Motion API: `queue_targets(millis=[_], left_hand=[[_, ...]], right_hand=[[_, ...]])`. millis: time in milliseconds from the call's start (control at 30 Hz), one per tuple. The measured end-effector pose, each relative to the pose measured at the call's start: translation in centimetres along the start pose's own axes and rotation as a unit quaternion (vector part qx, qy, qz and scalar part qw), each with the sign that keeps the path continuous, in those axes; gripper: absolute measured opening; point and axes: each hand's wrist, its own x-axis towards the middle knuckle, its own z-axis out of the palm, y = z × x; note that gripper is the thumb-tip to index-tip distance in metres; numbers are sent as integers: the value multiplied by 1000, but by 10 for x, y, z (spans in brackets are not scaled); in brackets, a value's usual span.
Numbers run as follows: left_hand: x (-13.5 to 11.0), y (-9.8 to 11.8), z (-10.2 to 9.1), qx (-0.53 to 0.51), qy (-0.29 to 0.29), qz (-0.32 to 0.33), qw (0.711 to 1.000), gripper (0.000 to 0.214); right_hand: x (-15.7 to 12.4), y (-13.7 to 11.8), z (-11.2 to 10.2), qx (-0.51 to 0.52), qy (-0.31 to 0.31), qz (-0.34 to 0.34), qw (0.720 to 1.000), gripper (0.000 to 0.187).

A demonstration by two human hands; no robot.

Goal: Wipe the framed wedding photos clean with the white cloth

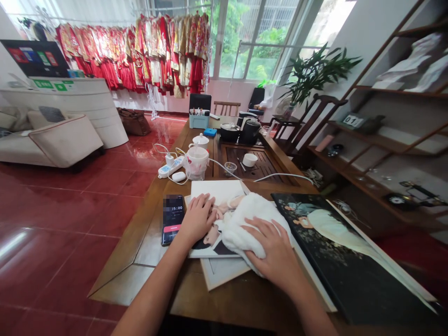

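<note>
The photo is being pinned flat near the near edge of the tabletop, with its long axis running away from the person. It is being held down by the left hand, whose grip is being kept apart, fingers extended and palm flat on the photo's left half. A white cloth is being pressed onto the photo's right half by the right hand. This grip is also being kept apart: the fingers are being laid over the cloth, not closed round it. The cloth is lying bunched ahead and to the left of the right palm, reaching towards the left fingertips, so the right hand is the nearer one. A second print is being partly covered beneath. A phone is lying just beside the left hand, towards the left edge. A dark print is lying towards the right edge.
</note>
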Motion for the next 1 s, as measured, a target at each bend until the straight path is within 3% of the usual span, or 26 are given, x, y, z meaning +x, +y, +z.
queue_targets(millis=[400,800,1000], left_hand=[[0,-2,3,1,14,13,1000,36],[-1,-1,1,4,14,9,1000,37],[-1,-2,2,5,5,9,1000,39]], right_hand=[[64,25,14,5,-1,14,1000,42],[0,-3,-8,11,-27,-25,999,47],[20,9,-5,20,-19,-5,1000,42]])
